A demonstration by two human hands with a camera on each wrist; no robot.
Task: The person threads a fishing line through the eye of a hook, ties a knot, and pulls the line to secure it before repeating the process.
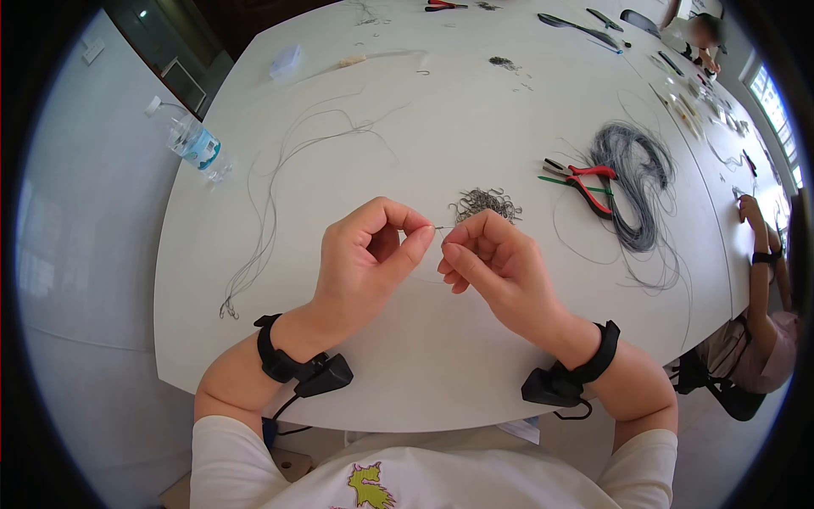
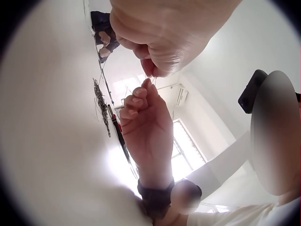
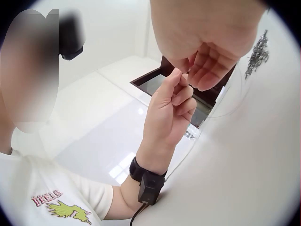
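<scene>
Left hand (image 1: pixel 369 254) pinching a tiny dark metal piece (image 1: pixel 438 227), right hand (image 1: pixel 504 271) pinching thin line beside it, both just nearer the wearer than the hook pile (image 1: pixel 485 206), well inside the surface's (image 1: pixel 407 339) near edge

Head cam: above table (image 1: pixel 407 365)'s near edge, looking down and far, widest. Left wrist: close, low, faces right hand (image 2: pixel 148 127) and up. Right wrist: close, faces left hand (image 3: pixel 169 108). All share both hands, hook pile (image 1: pixel 486 206).
</scene>
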